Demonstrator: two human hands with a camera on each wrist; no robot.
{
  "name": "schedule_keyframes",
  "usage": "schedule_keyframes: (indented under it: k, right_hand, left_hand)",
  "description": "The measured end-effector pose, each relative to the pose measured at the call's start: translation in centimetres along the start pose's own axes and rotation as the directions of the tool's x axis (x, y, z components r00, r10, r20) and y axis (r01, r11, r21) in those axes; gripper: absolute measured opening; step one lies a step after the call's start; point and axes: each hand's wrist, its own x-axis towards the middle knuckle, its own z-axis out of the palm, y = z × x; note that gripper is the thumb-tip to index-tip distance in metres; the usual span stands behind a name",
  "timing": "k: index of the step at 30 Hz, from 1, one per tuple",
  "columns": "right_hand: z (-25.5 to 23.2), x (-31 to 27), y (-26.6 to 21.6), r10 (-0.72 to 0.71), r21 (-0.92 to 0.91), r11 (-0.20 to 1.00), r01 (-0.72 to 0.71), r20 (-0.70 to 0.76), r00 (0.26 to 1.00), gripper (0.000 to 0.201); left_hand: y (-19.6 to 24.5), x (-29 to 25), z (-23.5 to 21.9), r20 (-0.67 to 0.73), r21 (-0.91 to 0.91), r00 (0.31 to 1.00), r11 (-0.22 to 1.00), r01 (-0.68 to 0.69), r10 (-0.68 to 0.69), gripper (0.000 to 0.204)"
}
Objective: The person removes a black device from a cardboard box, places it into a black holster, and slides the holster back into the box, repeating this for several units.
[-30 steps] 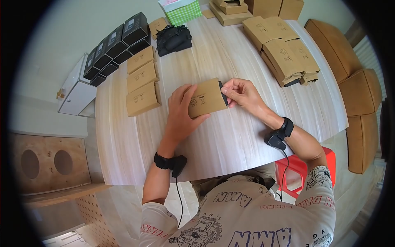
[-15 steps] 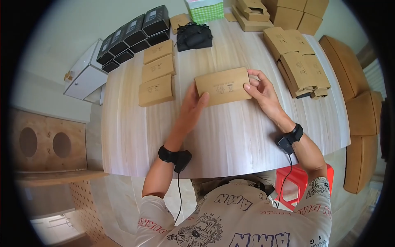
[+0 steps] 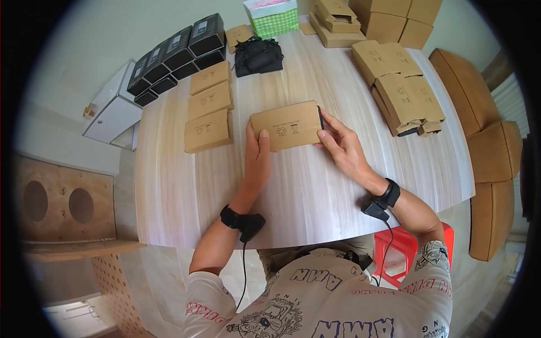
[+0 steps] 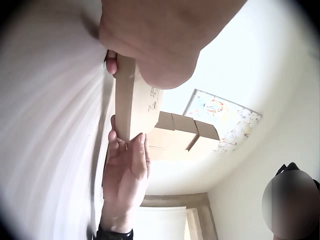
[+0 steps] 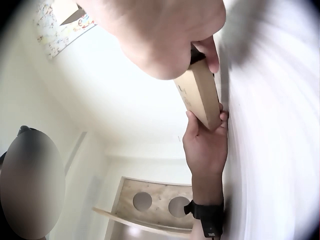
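A flat brown cardboard box (image 3: 284,128) with printed recycling marks is held level over the table in the head view. My left hand (image 3: 258,153) grips its left end, thumb on top and fingers beneath. At the right end my right hand (image 3: 344,147) holds the box with its thumb on the near corner and fingers at the far side. A thin black edge (image 3: 321,117) shows at that right end. In the left wrist view the box's side (image 4: 125,100) faces the camera. The right wrist view shows dark material (image 5: 197,55) in the box's end.
Three similar boxes (image 3: 209,104) lie in a row to the left, with stacked black boxes (image 3: 174,50) behind them. A black bag (image 3: 258,58) and a green checked bag (image 3: 273,19) stand at the back. More brown boxes (image 3: 399,93) lie on the right.
Earlier my left hand spread over the box while my right fingers pinched a black piece sticking out of its right end. Both hands now hold the ends, and less of the black piece shows.
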Motion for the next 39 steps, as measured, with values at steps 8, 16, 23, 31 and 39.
schedule_keyframes:
  k: [8,16,23,31,39]
  right_hand:
    - [-0.5,0.5,0.2,0.109,0.181,0.979,-0.095,-0.070,0.992,0.036]
    - [-0.7,-0.3,-2.8,-0.280,-0.045,0.957,0.285,0.095,0.955,0.052]
    - [-0.5,-1.0,-3.5,-0.396,-0.214,0.882,0.420,0.149,0.906,0.057]
    - [-1.3,-0.7,-3.8,-0.397,-0.287,0.858,0.425,0.155,0.905,0.064]
    - [-1.9,-0.3,-4.1,-0.399,-0.336,0.844,0.418,0.127,0.908,0.069]
  left_hand:
    - [-0.2,0.1,-0.1,-0.032,-0.252,0.995,0.964,0.080,-0.091,0.038]
    - [0.6,0.9,-1.6,0.179,-0.526,0.960,0.804,0.277,-0.213,0.042]
    - [1.2,0.8,-1.6,0.268,-0.587,0.904,0.688,0.427,-0.332,0.043]
    - [1.4,0.8,-1.5,0.311,-0.577,0.896,0.685,0.444,-0.319,0.043]
    - [0.3,0.9,-2.3,0.363,-0.597,0.878,0.647,0.475,-0.310,0.043]
